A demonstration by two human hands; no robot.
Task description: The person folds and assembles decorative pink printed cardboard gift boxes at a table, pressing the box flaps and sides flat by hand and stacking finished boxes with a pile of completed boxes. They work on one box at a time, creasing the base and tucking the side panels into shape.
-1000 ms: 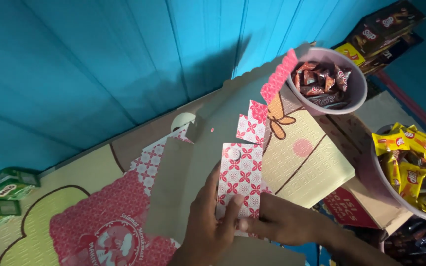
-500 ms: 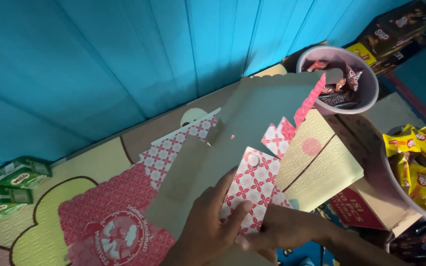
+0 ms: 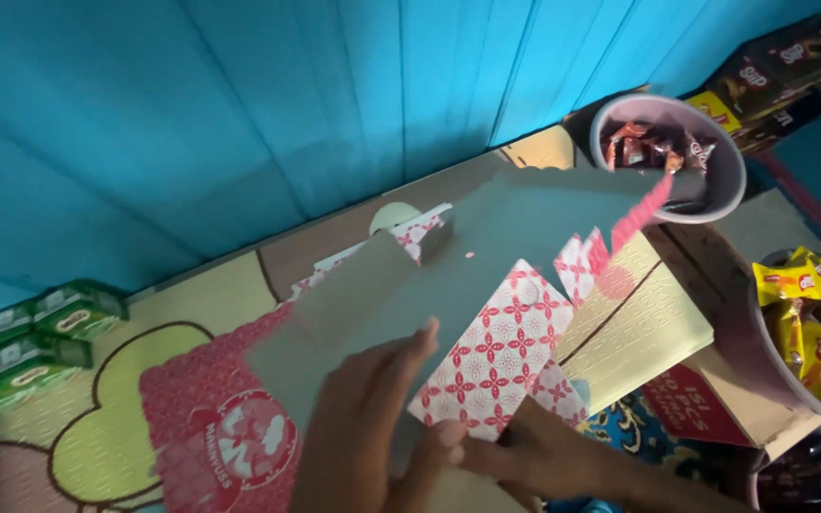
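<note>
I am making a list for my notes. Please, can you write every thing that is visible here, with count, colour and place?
Flat unfolded carton: one, grey inside, red-and-white patterned flaps, centre.
Cream box: one, pale yellow, right of centre.
Bowl of snack packets: one, pinkish, dark red packets, top right.
Yellow sachets: several, yellow, right edge.
Dark packets: several, brown and yellow, top right corner.
Green packs: several, green, left edge.
Mat: one, cartoon print, underneath.
Wall: blue planks, behind.
Left hand: flat on the carton.
Right hand: pinching a patterned flap.
</note>
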